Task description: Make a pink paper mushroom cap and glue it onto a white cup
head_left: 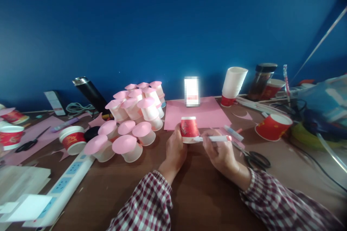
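Note:
My left hand is closed around the left side of a red paper cup with a white lower band and a gold-toned print. In my right hand is a white marker with a red end, held across in front of the fingers. Its left end points at the cup's lower right edge; whether it touches there I cannot tell. Behind the cup lies pink paper. To the left, several white paper cups wear pink cone-shaped paper tops.
Scissors and another marker lie right of my right hand. A stack of white cups leans farther back. A power strip runs along the left, near a black bottle. A red cup stands at right.

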### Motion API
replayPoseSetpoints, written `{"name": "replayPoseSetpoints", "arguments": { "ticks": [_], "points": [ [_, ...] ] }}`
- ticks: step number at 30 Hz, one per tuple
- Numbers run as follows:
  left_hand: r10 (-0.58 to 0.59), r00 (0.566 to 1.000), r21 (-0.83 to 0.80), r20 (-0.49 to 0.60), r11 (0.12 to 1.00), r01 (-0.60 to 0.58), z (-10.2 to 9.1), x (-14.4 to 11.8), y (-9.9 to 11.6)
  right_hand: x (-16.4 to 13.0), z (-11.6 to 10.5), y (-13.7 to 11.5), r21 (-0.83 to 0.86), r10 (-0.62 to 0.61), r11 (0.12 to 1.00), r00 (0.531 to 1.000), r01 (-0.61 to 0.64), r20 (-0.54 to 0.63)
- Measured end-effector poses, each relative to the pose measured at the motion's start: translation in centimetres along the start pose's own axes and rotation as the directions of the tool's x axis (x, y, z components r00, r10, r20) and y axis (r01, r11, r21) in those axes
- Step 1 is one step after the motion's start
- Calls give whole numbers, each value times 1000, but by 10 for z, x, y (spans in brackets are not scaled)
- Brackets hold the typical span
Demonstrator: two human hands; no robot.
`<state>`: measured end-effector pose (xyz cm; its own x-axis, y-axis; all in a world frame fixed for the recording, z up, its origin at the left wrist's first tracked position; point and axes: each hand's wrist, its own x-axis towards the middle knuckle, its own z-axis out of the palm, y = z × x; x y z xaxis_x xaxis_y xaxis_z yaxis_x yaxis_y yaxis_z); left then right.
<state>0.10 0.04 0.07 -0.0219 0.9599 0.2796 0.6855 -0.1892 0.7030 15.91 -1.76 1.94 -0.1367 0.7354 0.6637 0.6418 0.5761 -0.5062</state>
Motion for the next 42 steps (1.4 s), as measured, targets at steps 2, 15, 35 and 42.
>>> {"name": "replayPoseSetpoints", "arguments": {
  "ticks": [2,15,35,42],
  "points": [
    [1,1000,1,-2,1000,-1,0,0,0,1,-1,-1,-6,-13,1000,1000,13,-6],
    [-33,999,-53,-26,998,32,0,0,2,4,-5,-7,-9,23,1000,995,-22,98],
    [-60,998,-96,-34,994,56,0,0,5,6,-4,-5,-29,9,1000,1000,-8,16],
    [-64,998,-73,-24,995,62,0,0,5,4,-3,-3,-20,27,999,1000,-27,-1]
  ]
}}
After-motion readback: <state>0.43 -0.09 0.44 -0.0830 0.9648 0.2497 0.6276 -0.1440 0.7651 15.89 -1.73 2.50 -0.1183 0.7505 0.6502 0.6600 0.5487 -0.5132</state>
